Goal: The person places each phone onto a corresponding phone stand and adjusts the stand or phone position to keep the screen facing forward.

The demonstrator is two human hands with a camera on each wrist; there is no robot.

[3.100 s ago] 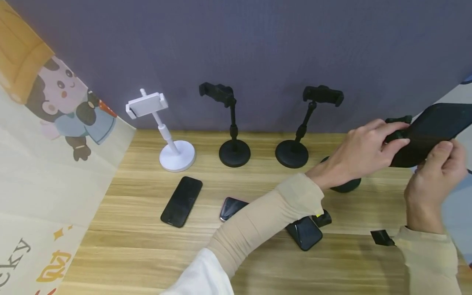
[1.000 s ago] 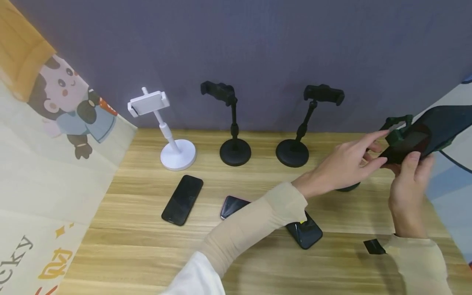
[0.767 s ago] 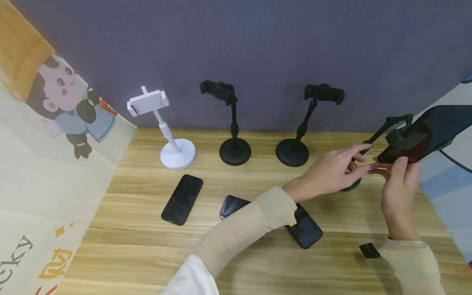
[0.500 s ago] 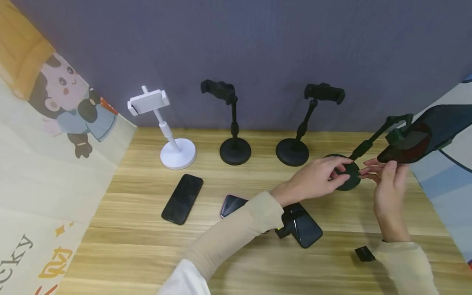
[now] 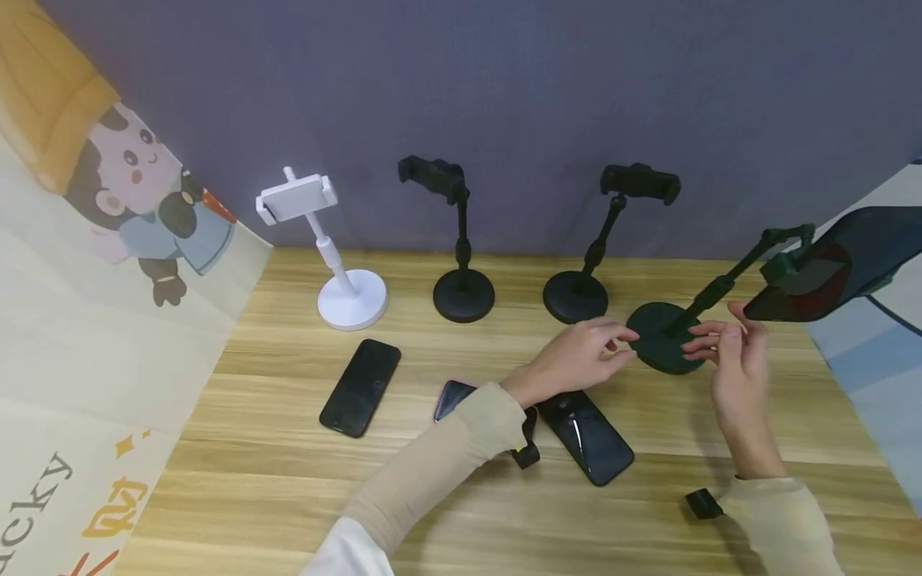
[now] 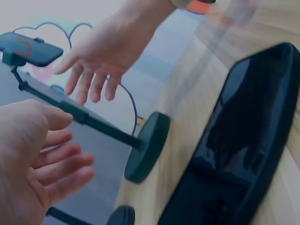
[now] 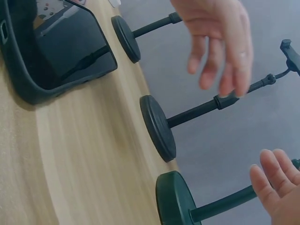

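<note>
At the right of the head view, a dark green phone stand (image 5: pixel 659 340) leans outward with a dark phone (image 5: pixel 857 268) clamped in its holder. My right hand (image 5: pixel 738 384) is just below that phone, beside the stand's base, fingers relaxed and holding nothing. Left of the same base, my left hand (image 5: pixel 576 364) hovers with loosely bent fingers and nothing in them. In the left wrist view, the phone on the stand (image 6: pixel 35 49) tilts at upper left, with both hands apart from it. A dark phone (image 5: pixel 587 440) lies on the table below my left hand.
Behind stand a white phone stand (image 5: pixel 350 300) and two black phone stands (image 5: pixel 463 296) (image 5: pixel 575 296), their holders without phones. A black phone (image 5: pixel 360 388) lies at left; another phone (image 5: pixel 452 396) is partly hidden by my left sleeve. A grey wall panel (image 5: pixel 504 120) closes the back.
Both hands have let go of the phone, which stays in the green stand's holder. My left hand has drawn back to the left, and my right hand has moved down and left.
</note>
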